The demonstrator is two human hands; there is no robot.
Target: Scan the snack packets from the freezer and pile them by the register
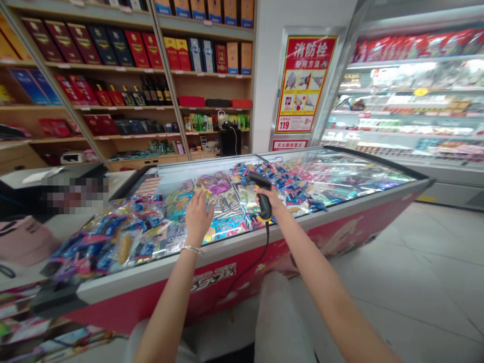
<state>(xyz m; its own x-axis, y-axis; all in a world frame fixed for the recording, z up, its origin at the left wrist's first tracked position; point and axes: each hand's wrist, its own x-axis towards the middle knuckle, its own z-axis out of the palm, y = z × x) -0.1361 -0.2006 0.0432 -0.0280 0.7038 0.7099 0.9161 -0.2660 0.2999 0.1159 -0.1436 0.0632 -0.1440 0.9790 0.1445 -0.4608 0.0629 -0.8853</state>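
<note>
My right hand [269, 197] is wrapped round the grip of a black and yellow barcode scanner [263, 204], whose head points to the left. Its black cord hangs down over the front of a chest freezer [234, 254]. Over the glass top, my left hand [199, 216] is open, with its fingers stretched out and the thumb apart. Nothing shows in it, and I cannot tell whether it touches the glass. To its left lies a pile of small blue and clear snack packets [124, 232]. More blue packets [285, 176] are spread beyond the scanner.
At the left is a counter with a pink bag [28, 239]. Shelves of boxed bottles [113, 48] stand behind the freezer, beside a red fire-hydrant sign [305, 83]. A lit refrigerated display [412, 108] is at the right, above pale floor tiles [427, 257].
</note>
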